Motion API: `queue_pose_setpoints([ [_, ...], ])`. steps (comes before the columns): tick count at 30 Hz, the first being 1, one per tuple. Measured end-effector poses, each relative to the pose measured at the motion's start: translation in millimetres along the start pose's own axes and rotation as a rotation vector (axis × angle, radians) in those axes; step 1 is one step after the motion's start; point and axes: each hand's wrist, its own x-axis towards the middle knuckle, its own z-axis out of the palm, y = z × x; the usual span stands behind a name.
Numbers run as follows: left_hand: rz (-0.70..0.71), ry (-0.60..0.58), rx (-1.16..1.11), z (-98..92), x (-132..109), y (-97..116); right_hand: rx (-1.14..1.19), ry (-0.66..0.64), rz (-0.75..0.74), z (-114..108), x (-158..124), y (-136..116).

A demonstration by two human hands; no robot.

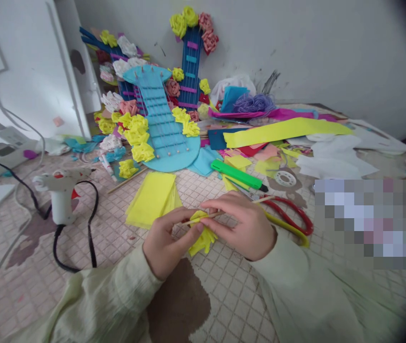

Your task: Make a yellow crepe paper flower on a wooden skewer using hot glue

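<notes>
both hands work just in front of the stack of yellow sheets (151, 197) on the tiled bench (224, 295). the left hand (165, 250) has its fingers (188, 233) closed around a yellow fringed paper (203, 240), the thumb pressing it from the near side. the right hand (246, 226) lies over the top, its fingers (217, 207) curled down and pinching a thin wooden stick (191, 221). the stick runs through the paper and pokes out on both sides, its far end pointing away to the right of the stack. neither hand is open, and the two are nearly touching across the paper.

judging by the grip, the step in hand is winding the fringed paper around the stick. it looks partly wound, with loose fringe hanging below the hands. keeping the roll tight would call for the left thumb to pin the wound part while the right fingers turn the stick, without letting the fringe splay.

left of the stack a white glue gun (62, 193) stands on its black cord. right of the stack lie a green box cutter (237, 174), a tape roll (285, 178) and red-handled scissors (292, 216). behind the stack rises a blue stepped model (163, 124) edged with yellow paper flowers.
</notes>
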Motion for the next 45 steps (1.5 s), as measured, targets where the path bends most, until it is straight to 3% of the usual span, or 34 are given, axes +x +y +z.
queue_pose_setpoints([
  [10,0.013,0.0,-0.042,-2.3,-1,0,0.109,-0.103,0.1,-4,1,-1],
  [18,-0.133,0.018,-0.25,1.9,2,0,0.076,-0.109,0.13,-4,-2,-2],
  [23,-0.111,0.046,-0.241,1.4,3,-4,0.064,-0.105,0.103,-3,-2,-2],
  [29,-0.081,0.061,-0.177,-2.2,4,-2,0.118,-0.188,0.148,-4,-1,0],
  [39,-0.198,-0.006,-0.19,-3.3,3,5,0.213,-0.165,0.231,-2,-3,0],
  [45,-0.146,0.023,-0.25,-1.6,2,7,0.332,-0.156,0.347,-4,-2,0],
])
